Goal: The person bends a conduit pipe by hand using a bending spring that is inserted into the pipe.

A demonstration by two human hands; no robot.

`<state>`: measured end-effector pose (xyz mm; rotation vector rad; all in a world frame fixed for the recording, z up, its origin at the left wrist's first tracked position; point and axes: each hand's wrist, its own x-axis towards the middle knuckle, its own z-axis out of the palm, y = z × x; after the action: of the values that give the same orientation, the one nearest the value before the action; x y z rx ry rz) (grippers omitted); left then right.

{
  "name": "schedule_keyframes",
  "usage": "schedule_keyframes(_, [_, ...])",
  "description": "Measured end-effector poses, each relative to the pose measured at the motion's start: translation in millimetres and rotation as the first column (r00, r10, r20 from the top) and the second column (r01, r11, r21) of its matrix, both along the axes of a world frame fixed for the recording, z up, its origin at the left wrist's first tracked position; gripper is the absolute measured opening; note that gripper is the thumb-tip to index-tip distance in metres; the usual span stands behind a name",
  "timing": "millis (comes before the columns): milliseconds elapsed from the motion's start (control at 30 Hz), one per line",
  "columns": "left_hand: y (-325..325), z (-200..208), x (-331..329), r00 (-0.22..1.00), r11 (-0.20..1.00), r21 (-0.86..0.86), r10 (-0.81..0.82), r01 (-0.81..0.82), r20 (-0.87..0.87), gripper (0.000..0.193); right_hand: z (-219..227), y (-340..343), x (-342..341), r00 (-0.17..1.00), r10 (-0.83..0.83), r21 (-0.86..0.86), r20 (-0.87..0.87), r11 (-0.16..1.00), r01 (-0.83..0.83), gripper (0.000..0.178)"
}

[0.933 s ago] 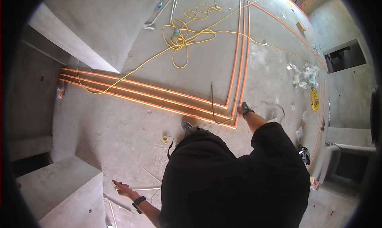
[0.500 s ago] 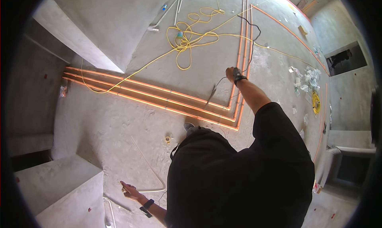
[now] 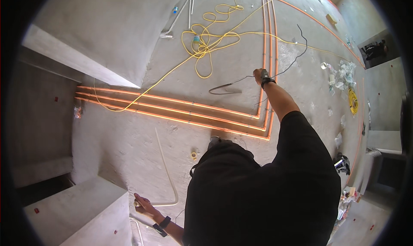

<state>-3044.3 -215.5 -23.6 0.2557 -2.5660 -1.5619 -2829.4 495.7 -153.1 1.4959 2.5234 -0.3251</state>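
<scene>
My left hand (image 3: pixel 146 206), low on the left, is closed around one end of a white bent pipe (image 3: pixel 165 164). From my fist the pipe runs right, turns a corner and rises in a long thin leg. Out to the upper right, my right hand (image 3: pixel 260 76) grips a dark flexible cord (image 3: pixel 303 50). One length of it curves up past my wrist. On the other side a thicker grey, hooked end (image 3: pixel 215 89) hangs over the floor. Below this hand, three parallel orange pipes (image 3: pixel 185 109) run along the floor and turn a corner.
A tangled yellow cable (image 3: pixel 206 48) lies ahead and crosses the orange pipes. A roll of tape (image 3: pixel 193 155) sits near my foot. At the right are plastic scraps (image 3: pixel 346 76) and a yellow coil (image 3: pixel 352 100). A concrete block (image 3: pixel 86 211) stands at lower left.
The cord in my right hand has swung: its upper length now lies farther right and its grey end has curled sideways. The white pipe's long leg has turned more upright. The view has shifted slightly.
</scene>
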Motion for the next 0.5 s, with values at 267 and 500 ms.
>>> schedule_keyframes(267, [91.8,22.9,-53.6,0.993,0.993,-0.061,-0.103,0.1,-0.054,0.05,2.5,62.4,18.5,0.997,-0.036,0.088,0.07,0.996,0.03,0.027])
schedule_keyframes(500, [183.9,11.5,-117.1,0.982,0.983,-0.007,-0.186,0.186,-0.014,0.051,34.0,110.1,18.4,0.99,-0.125,0.037,-0.059,0.991,0.127,0.029])
